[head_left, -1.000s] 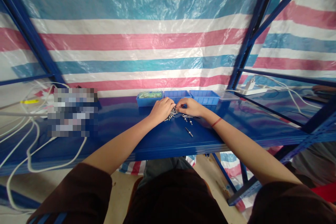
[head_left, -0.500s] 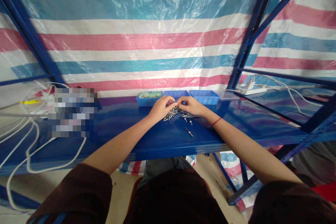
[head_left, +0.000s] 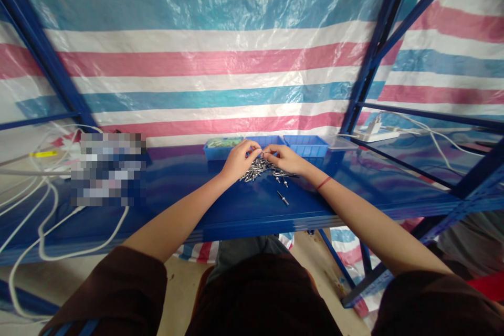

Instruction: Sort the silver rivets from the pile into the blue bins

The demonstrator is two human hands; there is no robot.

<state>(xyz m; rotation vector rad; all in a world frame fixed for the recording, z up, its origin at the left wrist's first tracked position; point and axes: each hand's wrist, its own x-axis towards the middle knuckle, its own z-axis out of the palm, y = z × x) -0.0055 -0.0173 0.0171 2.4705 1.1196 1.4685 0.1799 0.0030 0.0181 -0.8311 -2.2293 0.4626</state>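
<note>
My left hand [head_left: 239, 158] and my right hand [head_left: 282, 158] are raised together above a pile of small metal rivets [head_left: 256, 169] on the blue shelf [head_left: 189, 194]. Both hands have their fingers pinched, fingertips nearly touching each other. What they pinch is too small to make out. A few loose rivets [head_left: 282, 179] lie to the right of the pile, and a single rivet [head_left: 283, 198] lies nearer to me. A red band circles my right wrist.
Three blue bins [head_left: 266, 145] stand in a row behind the pile; the left one holds green pieces [head_left: 223, 142]. A clear lid [head_left: 340, 142] lies to their right. White cables [head_left: 47, 220] loop at the left. Blue rack posts [head_left: 370, 58] and a striped tarp stand behind.
My left hand has lifted off the rivet pile and moved a little up and left, uncovering the pile. Both hands now meet fingertip to fingertip above it.
</note>
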